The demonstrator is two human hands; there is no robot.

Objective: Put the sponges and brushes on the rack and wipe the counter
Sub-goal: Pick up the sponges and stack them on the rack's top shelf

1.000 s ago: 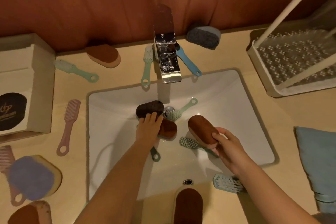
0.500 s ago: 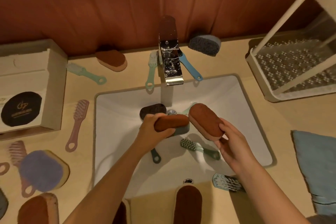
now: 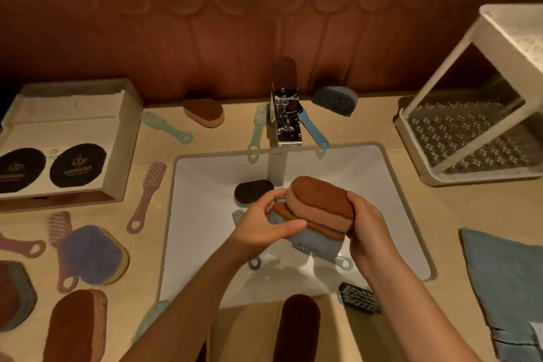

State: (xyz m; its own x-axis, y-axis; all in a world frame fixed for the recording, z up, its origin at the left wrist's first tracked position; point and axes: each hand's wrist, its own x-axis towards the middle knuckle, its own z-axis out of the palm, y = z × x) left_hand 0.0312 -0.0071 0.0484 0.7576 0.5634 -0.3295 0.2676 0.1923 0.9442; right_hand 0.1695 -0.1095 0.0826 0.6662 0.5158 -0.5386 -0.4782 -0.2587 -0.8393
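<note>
1. You held two sponges stacked one on the other above the sink [image 3: 205,185], one hand at each end.
2. Your left hand [image 3: 264,223] was curled round the left end of the stack, with the thumb lying along the side of the blue-grey sponge [image 3: 311,236] underneath.
3. Your right hand [image 3: 367,232] gripped the right end, its fingers wrapped over the edge of the tan sponge [image 3: 320,203] on top, brown face up.
4. A dark sponge [image 3: 254,191] lay in the basin just behind your left hand, and brush handles showed in the basin beneath the stack.
5. The rack [image 3: 470,138] stood on the counter [image 3: 396,214] to the right of the sink, well apart from your hands, and a blue cloth [image 3: 505,279] lay in front of it.
6. By the faucet [image 3: 286,120] lay a green brush [image 3: 257,132] on its left and a blue brush [image 3: 313,129] on its right, with a grey sponge [image 3: 335,101] behind them.
7. Left of the sink, a pink brush [image 3: 147,197], a purple sponge [image 3: 91,254] and a box [image 3: 67,141] sat on the counter.
</note>
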